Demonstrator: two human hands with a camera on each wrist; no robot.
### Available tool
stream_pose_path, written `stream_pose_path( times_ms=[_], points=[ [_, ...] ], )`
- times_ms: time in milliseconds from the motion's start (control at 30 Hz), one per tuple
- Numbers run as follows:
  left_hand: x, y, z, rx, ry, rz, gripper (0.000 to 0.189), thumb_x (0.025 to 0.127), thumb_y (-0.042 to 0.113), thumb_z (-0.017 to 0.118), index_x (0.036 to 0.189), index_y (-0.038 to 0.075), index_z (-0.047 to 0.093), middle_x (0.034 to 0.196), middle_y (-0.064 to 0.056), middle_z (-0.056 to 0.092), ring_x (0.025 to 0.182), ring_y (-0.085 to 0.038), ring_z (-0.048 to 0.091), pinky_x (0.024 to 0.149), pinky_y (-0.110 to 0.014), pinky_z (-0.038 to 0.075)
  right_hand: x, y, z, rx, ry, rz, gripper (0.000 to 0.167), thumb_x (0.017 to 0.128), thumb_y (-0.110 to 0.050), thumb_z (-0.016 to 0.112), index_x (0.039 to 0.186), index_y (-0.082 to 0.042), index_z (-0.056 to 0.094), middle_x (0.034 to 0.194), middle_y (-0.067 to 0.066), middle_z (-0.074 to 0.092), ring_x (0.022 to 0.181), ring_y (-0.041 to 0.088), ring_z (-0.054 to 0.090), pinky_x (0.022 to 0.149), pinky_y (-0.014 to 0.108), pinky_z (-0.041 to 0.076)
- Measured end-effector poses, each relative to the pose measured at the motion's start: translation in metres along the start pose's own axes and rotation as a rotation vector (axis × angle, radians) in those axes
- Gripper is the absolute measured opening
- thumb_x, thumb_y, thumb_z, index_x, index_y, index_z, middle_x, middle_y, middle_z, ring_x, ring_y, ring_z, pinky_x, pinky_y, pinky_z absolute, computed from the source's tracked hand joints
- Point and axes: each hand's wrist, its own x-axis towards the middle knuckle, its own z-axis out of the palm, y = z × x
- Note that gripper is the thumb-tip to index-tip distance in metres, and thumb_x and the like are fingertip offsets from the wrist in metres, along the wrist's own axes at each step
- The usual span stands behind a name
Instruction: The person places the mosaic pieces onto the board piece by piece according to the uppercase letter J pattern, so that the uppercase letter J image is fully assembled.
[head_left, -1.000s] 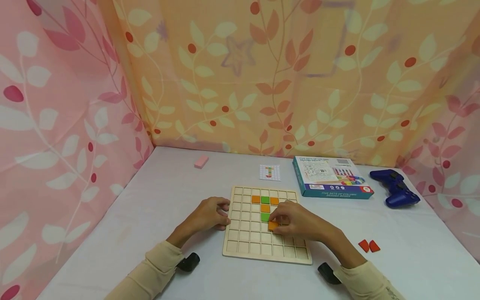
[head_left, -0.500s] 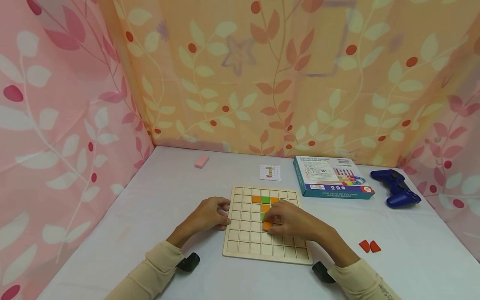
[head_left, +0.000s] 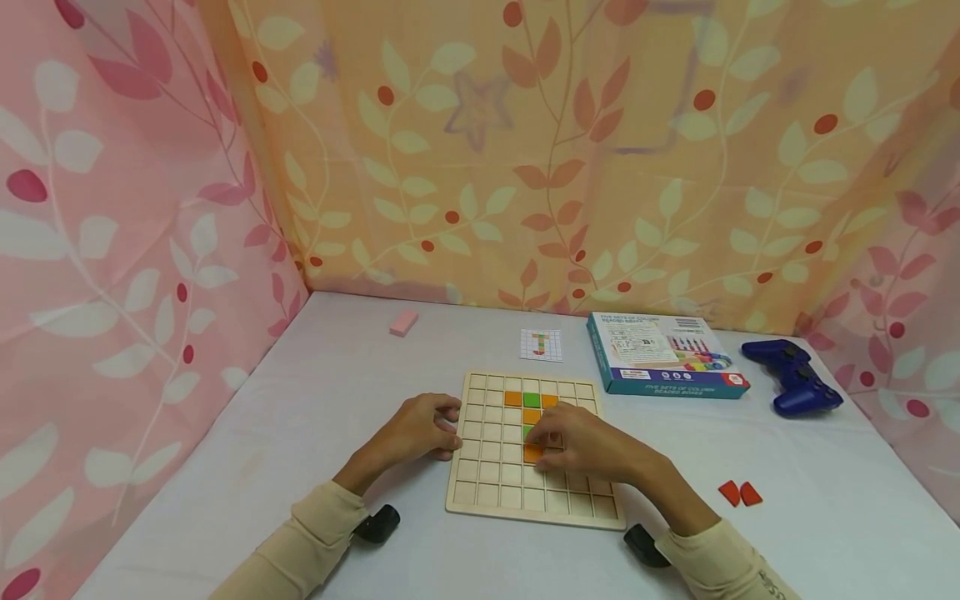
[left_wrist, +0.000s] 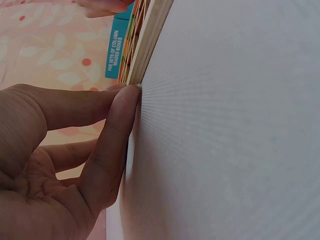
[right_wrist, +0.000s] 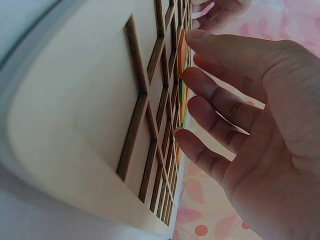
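A wooden grid board lies flat on the white table. On it, orange and green square tiles form a T shape, with an orange tile at the top left and a green tile beside it. My right hand holds the lowest orange tile between thumb and fingers, the tile lying in a cell below a green one. In the right wrist view the thumb is at one edge of it. My left hand rests its thumb and fingertips against the board's left edge, fingers loosely bent.
Behind the board lies a small pattern card. A teal-edged box and a blue game controller are at the back right. Two red pieces lie at the right; a pink block sits back left.
My right hand has shifted slightly left with the orange tile, which was tilted over the cell and now lies in it. The left hand has stayed at the board's edge.
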Motion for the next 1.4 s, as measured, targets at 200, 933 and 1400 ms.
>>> stream_pose_path(
  times_ms=[200, 933, 1400],
  points=[
    [0.000, 0.001, 0.000, 0.008, 0.000, -0.006, 0.064, 0.085, -0.008, 0.080, 0.145, -0.010, 0.056, 0.124, -0.016, 0.063, 0.088, -0.016, 0.069, 0.070, -0.031, 0.068, -0.009, 0.001, -0.005, 0.022, 0.010, 0.015, 0.023, 0.096, -0.027, 0.080, 0.117, -0.019, 0.080, 0.111, -0.012, 0.073, 0.109, 0.012, 0.061, 0.103, 0.042, 0.057],
    [0.003, -0.002, 0.002, 0.003, 0.009, -0.009, 0.064, 0.085, -0.009, 0.080, 0.144, -0.009, 0.056, 0.124, -0.015, 0.063, 0.089, -0.017, 0.069, 0.071, -0.032, 0.068, -0.116, 0.052, -0.043, -0.047, 0.177, 0.163, 0.029, 0.093, -0.031, 0.083, 0.118, -0.019, 0.077, 0.102, -0.013, 0.068, 0.093, 0.004, 0.059, 0.081, 0.028, 0.059],
    [0.001, 0.000, 0.001, -0.004, -0.001, -0.008, 0.064, 0.085, -0.010, 0.080, 0.145, -0.011, 0.055, 0.124, -0.016, 0.064, 0.087, -0.017, 0.071, 0.070, -0.031, 0.068, -0.172, 0.083, -0.052, -0.023, 0.131, 0.399, 0.038, 0.087, -0.036, 0.088, 0.120, -0.022, 0.077, 0.114, -0.008, 0.071, 0.100, 0.005, 0.060, 0.079, 0.024, 0.060]
  ],
)
